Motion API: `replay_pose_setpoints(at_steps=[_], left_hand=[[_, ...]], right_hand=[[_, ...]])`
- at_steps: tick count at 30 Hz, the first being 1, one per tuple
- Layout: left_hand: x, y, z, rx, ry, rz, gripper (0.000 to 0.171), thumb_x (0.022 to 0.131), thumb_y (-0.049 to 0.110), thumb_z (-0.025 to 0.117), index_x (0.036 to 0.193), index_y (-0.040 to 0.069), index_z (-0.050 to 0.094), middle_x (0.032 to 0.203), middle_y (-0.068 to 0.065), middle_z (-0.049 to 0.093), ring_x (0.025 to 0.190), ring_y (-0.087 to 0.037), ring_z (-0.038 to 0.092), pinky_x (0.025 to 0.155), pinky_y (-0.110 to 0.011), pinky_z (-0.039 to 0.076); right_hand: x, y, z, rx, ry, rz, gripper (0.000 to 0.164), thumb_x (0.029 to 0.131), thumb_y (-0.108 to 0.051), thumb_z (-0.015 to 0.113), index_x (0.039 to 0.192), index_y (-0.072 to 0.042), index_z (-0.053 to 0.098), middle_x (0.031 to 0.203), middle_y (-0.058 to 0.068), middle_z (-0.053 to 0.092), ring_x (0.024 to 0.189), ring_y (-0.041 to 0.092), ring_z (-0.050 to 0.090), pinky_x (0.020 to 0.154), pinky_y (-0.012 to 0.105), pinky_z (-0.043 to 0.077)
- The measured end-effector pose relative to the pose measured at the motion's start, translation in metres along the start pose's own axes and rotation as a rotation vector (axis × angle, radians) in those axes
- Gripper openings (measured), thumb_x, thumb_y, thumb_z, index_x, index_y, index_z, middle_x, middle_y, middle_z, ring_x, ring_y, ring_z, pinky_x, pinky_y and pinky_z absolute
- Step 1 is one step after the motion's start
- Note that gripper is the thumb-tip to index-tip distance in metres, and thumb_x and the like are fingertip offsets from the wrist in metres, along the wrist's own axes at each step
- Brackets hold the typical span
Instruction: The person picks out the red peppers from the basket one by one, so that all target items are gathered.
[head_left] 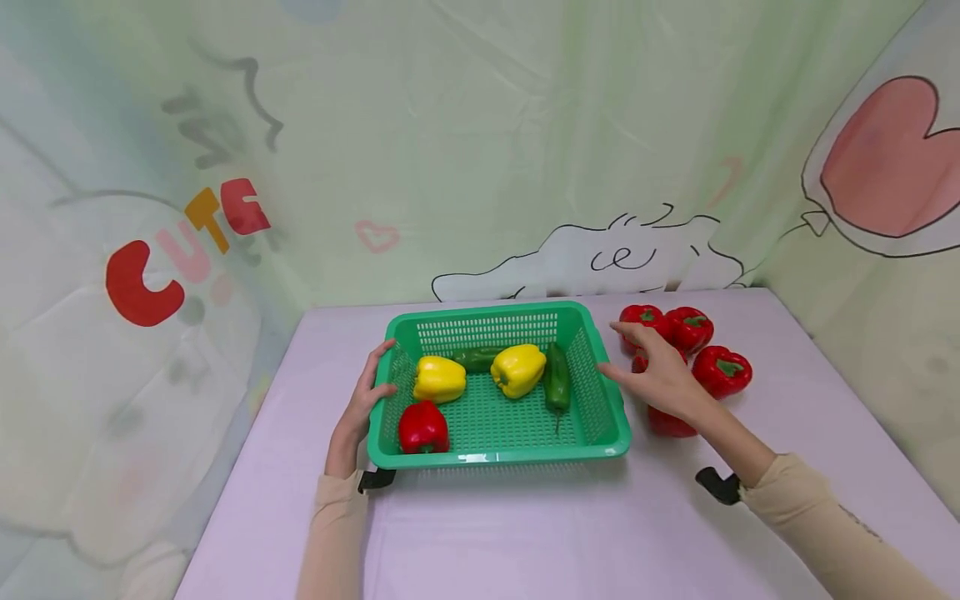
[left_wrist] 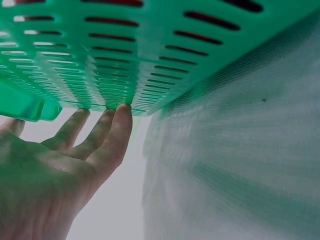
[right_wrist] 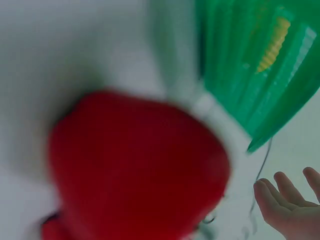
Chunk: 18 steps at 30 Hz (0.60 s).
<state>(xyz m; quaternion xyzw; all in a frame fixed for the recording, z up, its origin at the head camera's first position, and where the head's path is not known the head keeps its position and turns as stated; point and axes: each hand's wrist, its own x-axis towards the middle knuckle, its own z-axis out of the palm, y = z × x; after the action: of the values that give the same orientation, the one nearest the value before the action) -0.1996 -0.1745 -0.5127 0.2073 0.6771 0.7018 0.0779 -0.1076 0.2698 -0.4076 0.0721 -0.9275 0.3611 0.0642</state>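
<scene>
A green plastic basket (head_left: 495,457) holds two yellow bell peppers (head_left: 519,370), one red bell pepper (head_left: 423,427) and two long green peppers (head_left: 557,379). My left hand (head_left: 365,403) is at the basket's left side, thumb and fingertips right at the rim. In the left wrist view its fingers (left_wrist: 117,132) are nearly straight, with their tips against the slotted wall. My right hand (head_left: 660,375) hovers with spread fingers between the basket's right rim and several red bell peppers (head_left: 722,372), partly covering them. Nothing is in its grasp; the right wrist view shows its fingers (right_wrist: 286,192) apart from the basket.
The basket and the loose red peppers stand on a pale lilac table (head_left: 480,533). Behind and beside it hangs a light green printed curtain (head_left: 465,150). A large blurred red pepper (right_wrist: 140,165) fills much of the right wrist view.
</scene>
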Motion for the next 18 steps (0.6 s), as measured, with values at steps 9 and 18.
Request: replay_pose_setpoints(at_steps=[9,18], left_hand=[[0.0,-0.002,-0.001,0.002,-0.004,0.006,0.078,0.083,0.001,0.046,0.156,0.012,0.02,0.158,-0.021,0.019,0.127,-0.044,0.035,0.092,-0.039,0.048],[-0.001,-0.001,-0.001,0.006,0.001,0.003,0.078,0.083,0.001,0.046,0.155,0.014,0.021,0.156,-0.021,0.021,0.125,-0.044,0.037,0.09,-0.037,0.049]], right_hand=[[0.018,-0.051,0.039,0.06,-0.086,-0.065,0.071,0.087,-0.028,0.073,0.145,-0.002,0.042,0.147,0.021,0.042,0.131,0.04,0.041,0.1,0.06,0.041],[0.014,-0.095,0.092,0.173,-0.176,-0.093,0.066,0.087,-0.027,0.072,0.142,-0.001,0.047,0.14,0.019,0.05,0.121,0.037,0.05,0.098,0.054,0.045]])
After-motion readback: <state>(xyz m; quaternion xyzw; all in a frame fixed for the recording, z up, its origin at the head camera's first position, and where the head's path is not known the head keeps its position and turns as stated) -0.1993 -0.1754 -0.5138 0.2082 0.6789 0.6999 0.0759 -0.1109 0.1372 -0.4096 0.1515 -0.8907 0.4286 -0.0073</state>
